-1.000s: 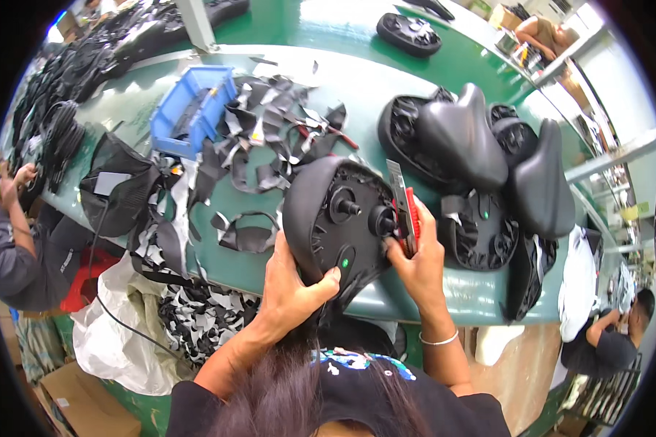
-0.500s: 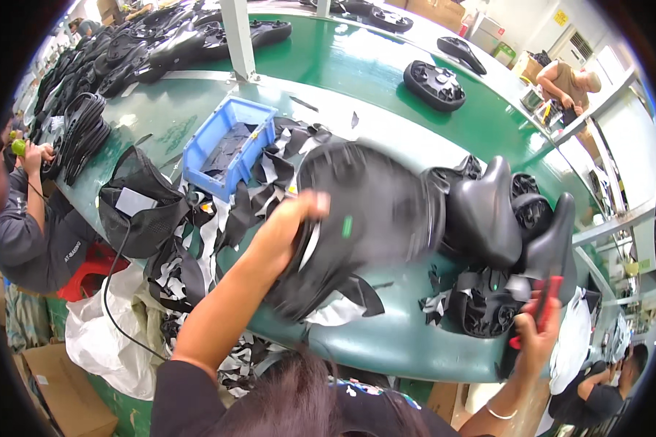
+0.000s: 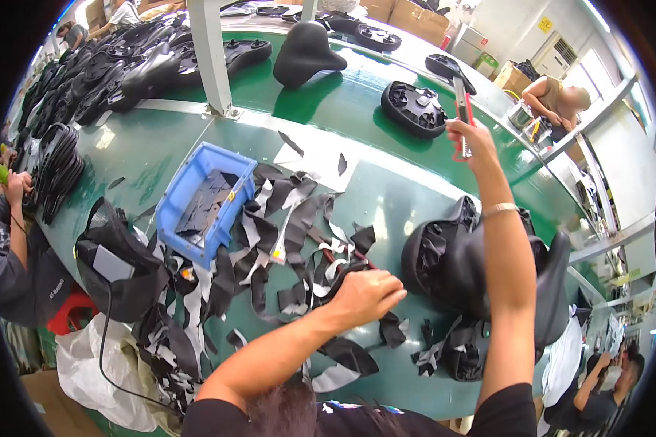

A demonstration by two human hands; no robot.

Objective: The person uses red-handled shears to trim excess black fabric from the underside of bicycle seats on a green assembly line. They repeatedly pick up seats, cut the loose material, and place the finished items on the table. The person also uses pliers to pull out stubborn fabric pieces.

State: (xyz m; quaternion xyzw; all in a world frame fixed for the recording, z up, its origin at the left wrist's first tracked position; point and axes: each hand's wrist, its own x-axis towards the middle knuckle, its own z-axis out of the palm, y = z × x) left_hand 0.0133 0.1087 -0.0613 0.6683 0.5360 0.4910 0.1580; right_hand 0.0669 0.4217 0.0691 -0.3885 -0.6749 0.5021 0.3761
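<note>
Stretched far forward over the green belt, my right hand (image 3: pixel 471 138) is closed round a red-handled cutter knife (image 3: pixel 462 109), its tip pointing up. It is near an upturned black saddle (image 3: pixel 414 109). My left hand (image 3: pixel 368 295) is low over the table with fingers curled; whatever lies inside them is hidden. Around it are black and grey material scraps (image 3: pixel 277 233) and a partly covered red-handled tool (image 3: pixel 361 256). A smooth black saddle (image 3: pixel 306 54) sits on the belt at the back. More black saddles (image 3: pixel 444 247) crowd beneath my right forearm.
A blue bin (image 3: pixel 169 218) with dark pieces stands left of centre, beside a black mesh bag (image 3: pixel 116 269) with a cable. A white post (image 3: pixel 211 58) rises behind it. Stacked saddles (image 3: pixel 124 73) fill the back left. Co-workers sit on both sides.
The black saddle has left my left hand; a saddle now sits on the belt at the back. My right hand has swung forward with the knife. The view has shifted.
</note>
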